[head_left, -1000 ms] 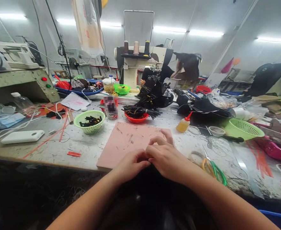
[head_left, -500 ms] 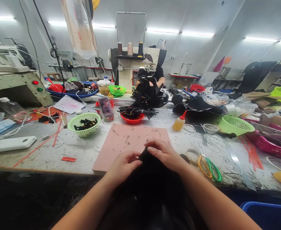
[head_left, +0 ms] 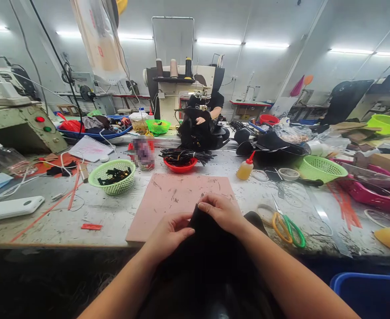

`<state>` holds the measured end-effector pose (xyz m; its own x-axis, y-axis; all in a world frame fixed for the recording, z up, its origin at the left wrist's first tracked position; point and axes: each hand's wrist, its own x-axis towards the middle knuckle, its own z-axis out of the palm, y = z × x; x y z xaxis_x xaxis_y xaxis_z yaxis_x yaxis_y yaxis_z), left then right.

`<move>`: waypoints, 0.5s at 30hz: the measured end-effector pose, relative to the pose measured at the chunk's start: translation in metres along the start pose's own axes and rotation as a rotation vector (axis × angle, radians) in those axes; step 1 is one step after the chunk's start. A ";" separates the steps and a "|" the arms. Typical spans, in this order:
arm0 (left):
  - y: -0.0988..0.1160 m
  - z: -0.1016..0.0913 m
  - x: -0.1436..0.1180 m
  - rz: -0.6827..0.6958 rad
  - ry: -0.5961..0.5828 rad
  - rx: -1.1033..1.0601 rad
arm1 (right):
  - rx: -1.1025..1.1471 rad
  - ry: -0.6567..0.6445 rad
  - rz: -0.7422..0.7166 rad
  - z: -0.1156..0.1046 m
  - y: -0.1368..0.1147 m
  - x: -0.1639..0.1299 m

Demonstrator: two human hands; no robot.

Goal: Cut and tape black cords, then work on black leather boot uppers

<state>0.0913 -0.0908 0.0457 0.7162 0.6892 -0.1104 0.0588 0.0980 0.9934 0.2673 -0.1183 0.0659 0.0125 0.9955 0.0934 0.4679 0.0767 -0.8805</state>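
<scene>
A large sheet of black material, possibly leather (head_left: 215, 266), hangs from the table edge toward me, its upper edge raised between my hands. My left hand (head_left: 173, 230) pinches that edge between thumb and fingers on the left side. Just right of it and slightly higher, my right hand (head_left: 221, 212) grips the same edge, thumb and fingertips closed. The two hands are close together over the near part of a pink board (head_left: 175, 190). The lower part of the black piece is dark, so its shape is hard to make out.
Scissors (head_left: 288, 228) and a metal ruler (head_left: 328, 221) lie right. Ahead are a red bowl of black strips (head_left: 180, 166) and a glue bottle (head_left: 246, 168). A green basket (head_left: 113, 181) stands left. Across the table a person (head_left: 216, 104) sits at a sewing machine (head_left: 185, 73).
My view has turned slightly right. The hands keep their hold on the black edge, and more of the black piece shows beyond my right wrist. The person opposite has moved a hand.
</scene>
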 end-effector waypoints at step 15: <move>0.019 -0.003 0.005 -0.052 0.130 0.113 | 0.164 -0.072 -0.025 -0.004 -0.005 -0.002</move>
<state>0.0939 -0.0836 0.0641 0.6149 0.7727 -0.1575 0.1768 0.0596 0.9824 0.2682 -0.1205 0.0715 -0.0638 0.9941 0.0875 0.3167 0.1033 -0.9429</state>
